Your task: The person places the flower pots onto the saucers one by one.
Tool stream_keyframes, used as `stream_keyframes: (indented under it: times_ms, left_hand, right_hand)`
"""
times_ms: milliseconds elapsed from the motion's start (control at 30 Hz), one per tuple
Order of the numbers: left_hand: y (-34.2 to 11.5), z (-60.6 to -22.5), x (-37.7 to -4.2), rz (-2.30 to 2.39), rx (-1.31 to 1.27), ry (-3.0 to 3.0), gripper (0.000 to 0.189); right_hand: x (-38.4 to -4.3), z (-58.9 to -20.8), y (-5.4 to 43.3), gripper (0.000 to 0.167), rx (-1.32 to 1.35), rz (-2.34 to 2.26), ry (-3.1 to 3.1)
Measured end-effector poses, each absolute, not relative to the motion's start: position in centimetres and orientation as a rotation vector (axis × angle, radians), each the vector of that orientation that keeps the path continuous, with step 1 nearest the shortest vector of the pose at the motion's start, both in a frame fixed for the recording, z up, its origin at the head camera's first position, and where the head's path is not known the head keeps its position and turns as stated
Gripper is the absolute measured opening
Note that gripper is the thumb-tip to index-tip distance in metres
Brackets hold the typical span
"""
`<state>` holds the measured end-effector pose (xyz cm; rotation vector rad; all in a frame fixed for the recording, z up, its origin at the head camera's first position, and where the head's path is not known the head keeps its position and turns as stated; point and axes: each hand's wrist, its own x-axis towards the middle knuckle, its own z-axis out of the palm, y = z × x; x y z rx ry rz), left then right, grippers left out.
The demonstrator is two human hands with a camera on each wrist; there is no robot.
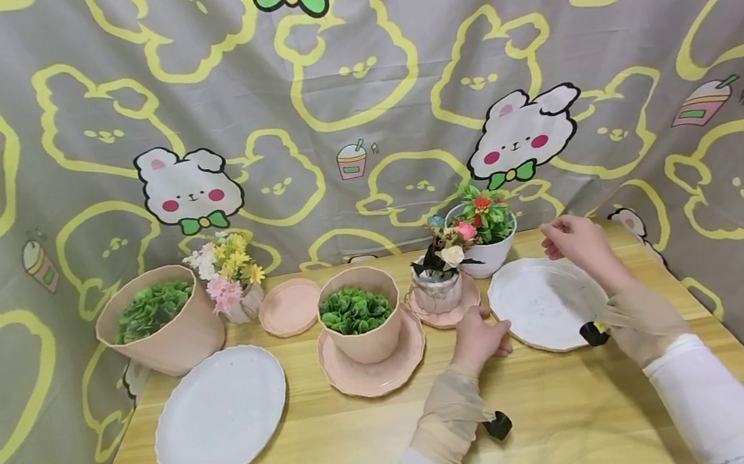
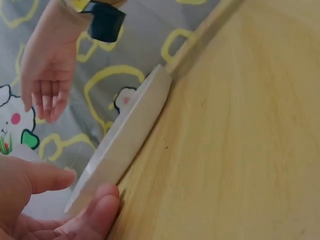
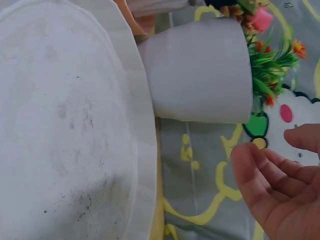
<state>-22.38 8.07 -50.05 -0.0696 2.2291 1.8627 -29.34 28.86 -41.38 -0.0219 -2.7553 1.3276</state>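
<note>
A round white plate (image 1: 544, 298) with a scalloped rim lies on the right of the table. My left hand (image 1: 478, 341) is at its left rim; in the left wrist view thumb and fingertips (image 2: 102, 210) are spread apart right by the plate's edge (image 2: 135, 125). Over the plate's far right side hangs my right hand (image 1: 579, 243), fingers loosely bent around nothing. The right wrist view shows dark specks on that plate (image 3: 70, 115), with a white pot (image 3: 200, 72) of red flowers beyond it. Left of this pot, a small flower pot (image 1: 437, 294) stands on a pink saucer (image 1: 472, 299).
A pink pot (image 1: 367, 341) of green leaves stands on a pink saucer (image 1: 374, 380) mid-table. Further left are a small pink saucer (image 1: 289, 307), a pot of yellow flowers (image 1: 242, 306), a large pink pot (image 1: 171, 334) and another white plate (image 1: 220, 415). A patterned curtain (image 1: 351, 91) hangs behind.
</note>
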Motion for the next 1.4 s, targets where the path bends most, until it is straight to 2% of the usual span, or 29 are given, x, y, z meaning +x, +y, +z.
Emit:
stream_keyframes:
  times_ms: [267,667,1400]
  left_hand:
    - [8.2,-50.3,-22.5,1.813,-0.088,2.289,0.029]
    - [8.2,-50.7,-22.8,1.859,-0.112,2.251,0.031]
    - [8.0,-51.2,-22.7,1.929,-0.069,2.204,0.029]
  right_hand:
    - [-32.4,-41.5,28.2,0.048,0.007,1.568,-2.766]
    - [-35.3,-42.2,27.0,0.044,-0.065,1.705,-2.746]
    - [-36.0,-41.9,25.9,0.032,-0.029,1.516,-2.795]
